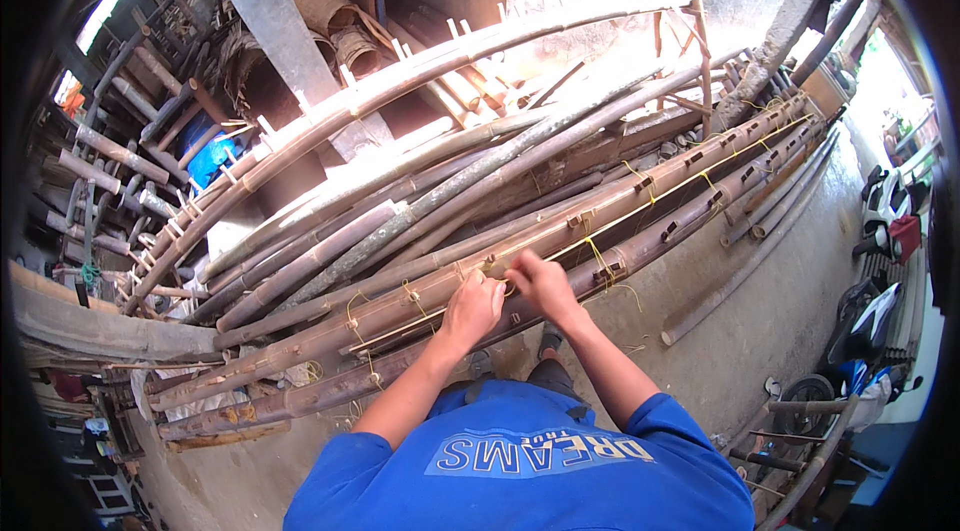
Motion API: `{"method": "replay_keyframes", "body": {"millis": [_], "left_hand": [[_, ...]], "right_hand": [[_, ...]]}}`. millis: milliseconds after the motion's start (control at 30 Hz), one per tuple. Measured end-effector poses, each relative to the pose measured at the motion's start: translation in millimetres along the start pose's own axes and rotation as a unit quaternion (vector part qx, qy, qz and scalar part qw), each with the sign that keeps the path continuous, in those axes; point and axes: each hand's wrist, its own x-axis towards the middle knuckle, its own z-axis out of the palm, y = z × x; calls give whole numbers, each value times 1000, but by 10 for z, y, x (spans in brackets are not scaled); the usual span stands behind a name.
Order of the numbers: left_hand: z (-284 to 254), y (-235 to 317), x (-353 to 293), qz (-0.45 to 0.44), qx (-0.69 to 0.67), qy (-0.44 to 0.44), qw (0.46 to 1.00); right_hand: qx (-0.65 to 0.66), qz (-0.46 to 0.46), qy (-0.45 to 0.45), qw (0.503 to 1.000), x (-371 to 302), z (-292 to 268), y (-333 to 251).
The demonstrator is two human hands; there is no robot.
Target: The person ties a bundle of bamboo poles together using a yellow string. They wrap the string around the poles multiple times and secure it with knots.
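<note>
Two long brown bamboo poles lie side by side across the view, with small slots cut along them: an upper pole and a lower pole. A thin pale strip runs lengthwise between them. Yellow cord is looped around the poles at several places, some ends hanging loose. My left hand is closed at the upper pole, fingertips pinched together. Close beside it, my right hand is closed too, its fingers bent toward the left. Whatever lies between the fingertips is too small to make out.
Beyond the poles lie several loose bamboo poles, and past these a curved bamboo pole with short pegs. Cut bamboo is heaped at the far left. Motorcycles stand at the right, near a bamboo frame on the concrete floor.
</note>
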Motion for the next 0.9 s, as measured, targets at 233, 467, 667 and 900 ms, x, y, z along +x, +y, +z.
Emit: {"method": "replay_keyframes", "body": {"millis": [233,467,667,900], "left_hand": [[-41,22,35,87,-70,101,989],[-123,-112,-54,92,-4,17,996],[-8,2,-11,54,28,72,996],[53,-134,129,-59,-123,-25,990]], "right_hand": [[-59,-133,-52,988,-43,146,134],[-60,-69,31,995,-148,226,-35],[-39,-61,63,995,-182,322,10],[16,-33,93,995,-223,354,81]]}}
